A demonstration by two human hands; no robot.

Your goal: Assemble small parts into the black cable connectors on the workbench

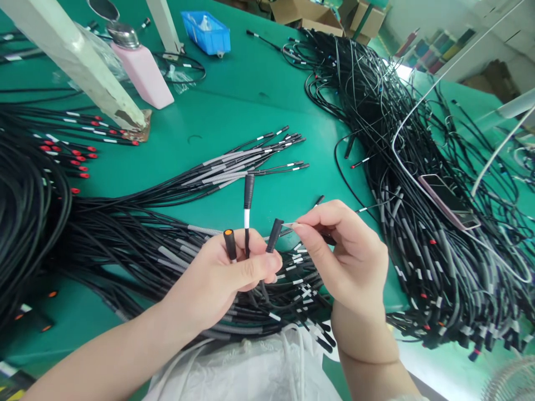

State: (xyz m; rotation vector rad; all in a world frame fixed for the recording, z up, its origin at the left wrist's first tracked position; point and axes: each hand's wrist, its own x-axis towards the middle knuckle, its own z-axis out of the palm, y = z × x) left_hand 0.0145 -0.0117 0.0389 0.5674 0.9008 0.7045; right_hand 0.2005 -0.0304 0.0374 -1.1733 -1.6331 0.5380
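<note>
A green tabletop (251, 106) spreads out beneath the work. Above it, the left hand (221, 273) has its thumb and fingers closed on a short black connector (275, 235), which stands steeply out of the grip, its top leaning toward the right hand (355, 256). The right hand's thumb and forefinger are pinched shut on a thin pale sliver (289, 224), which lies nearly level, crosswise to the connector's long axis, and meets its upper end from the right; whether it goes inside cannot be told. The right fingertips are just beside that end, while the left hand grips lower down.

Also among the left fingers are an upright black plug (248, 192) and an orange-faced plug (229, 244). Under and behind the hands lies a white-tagged cable bundle (167, 239). Further right is a large cable heap (376, 128) with a phone (449, 201) on it; a pink bottle (144, 75) and blue bin (207, 36) stand well apart.
</note>
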